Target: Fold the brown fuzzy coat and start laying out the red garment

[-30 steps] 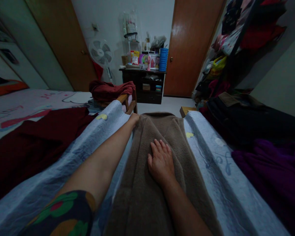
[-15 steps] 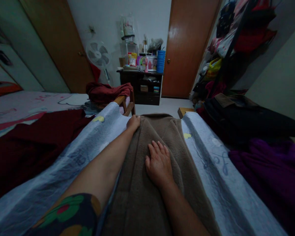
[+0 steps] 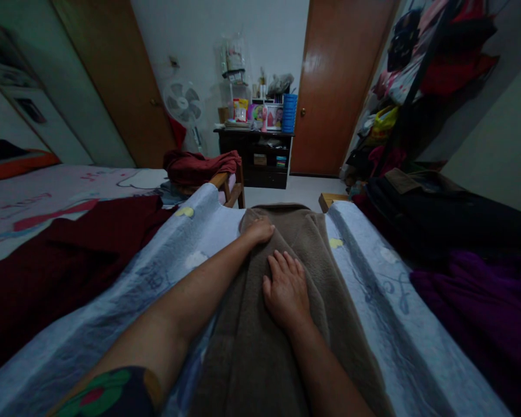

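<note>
A brown fleecy coat (image 3: 260, 359) lies lengthwise before me, folded narrow, its collar end (image 3: 282, 207) toward the far side. Near that collar end, my left hand (image 3: 260, 230) rests on the coat with curled fingers that appear to pinch its cloth; the fingertips are partly hidden. My right hand (image 3: 287, 289) lies flat on the middle of the coat, fingers stretched out and pressing on the fleece. Beneath the coat spreads a grey and white patterned blanket (image 3: 373, 289).
Dark red cloth (image 3: 78, 249) lies on the left, with a folded red garment (image 3: 202, 169) beyond it. To the right are a dark garment pile (image 3: 455, 211) and purple clothing (image 3: 481, 307). A low cabinet (image 3: 264, 176), a fan (image 3: 183, 103) and a door (image 3: 338, 87) stand at the back.
My left hand has moved right, from the coat's left edge near the collar onto its upper part. My right hand stays flat in the same spot. The view has shifted slightly.
</note>
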`<action>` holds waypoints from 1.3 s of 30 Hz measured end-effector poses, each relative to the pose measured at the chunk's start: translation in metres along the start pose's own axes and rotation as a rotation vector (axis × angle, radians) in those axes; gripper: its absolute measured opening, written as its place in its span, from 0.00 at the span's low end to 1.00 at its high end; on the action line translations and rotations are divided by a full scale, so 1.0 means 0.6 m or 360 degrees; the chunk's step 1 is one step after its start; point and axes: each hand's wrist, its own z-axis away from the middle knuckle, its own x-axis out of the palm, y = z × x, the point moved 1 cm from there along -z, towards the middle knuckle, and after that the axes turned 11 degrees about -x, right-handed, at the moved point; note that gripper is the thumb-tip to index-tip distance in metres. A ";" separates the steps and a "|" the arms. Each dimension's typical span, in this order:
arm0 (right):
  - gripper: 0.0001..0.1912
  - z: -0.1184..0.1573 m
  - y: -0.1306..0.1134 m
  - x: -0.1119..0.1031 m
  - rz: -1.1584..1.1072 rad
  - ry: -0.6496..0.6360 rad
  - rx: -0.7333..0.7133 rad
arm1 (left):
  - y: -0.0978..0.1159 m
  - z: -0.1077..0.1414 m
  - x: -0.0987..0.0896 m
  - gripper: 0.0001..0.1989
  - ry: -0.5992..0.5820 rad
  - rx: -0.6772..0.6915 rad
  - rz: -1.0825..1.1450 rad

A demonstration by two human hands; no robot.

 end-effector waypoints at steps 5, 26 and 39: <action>0.25 0.001 0.000 0.000 -0.0003 0.0003 -0.0004 | -0.012 0.012 0.002 0.32 -0.0106 0.0080 -0.0121; 0.26 -0.002 0.002 0.004 -0.0069 0.0011 0.0012 | -0.025 -0.005 0.009 0.34 0.0215 0.0024 -0.0287; 0.19 -0.008 0.022 -0.001 -0.0416 0.0518 0.0254 | 0.003 0.128 -0.015 0.20 0.0112 0.0468 -0.0155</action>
